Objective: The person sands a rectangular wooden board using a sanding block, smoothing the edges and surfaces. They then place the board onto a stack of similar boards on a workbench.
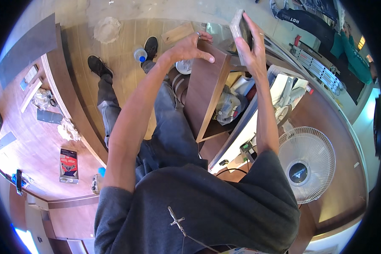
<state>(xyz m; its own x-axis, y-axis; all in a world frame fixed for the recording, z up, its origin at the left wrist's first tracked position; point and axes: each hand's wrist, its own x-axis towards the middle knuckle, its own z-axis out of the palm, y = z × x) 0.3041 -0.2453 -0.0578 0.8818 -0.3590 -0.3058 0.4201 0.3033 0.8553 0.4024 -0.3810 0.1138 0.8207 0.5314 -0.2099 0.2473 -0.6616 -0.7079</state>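
Observation:
My left hand (193, 47) spans the far end of a brown wooden panel (204, 85), its thumb on the broad face and its fingers over the edge; a ring shows on one finger. The panel stands on edge in front of me, with a lighter strip along its right side. To the right of it, my right hand (254, 47) is raised and grips a plywood block (238, 27) between thumb and fingers. Layers show along the block's edge, and its side towards the fingers is dark. The block and the panel look apart.
A fan (306, 165) stands at right beside a cluttered shelf (282, 92). A plastic bottle (140, 54) is near my shoe. At left, a worktop (47, 130) holds a lacquer thinner can (69, 165) and rags (68, 129). Another person (314, 28) is at upper right.

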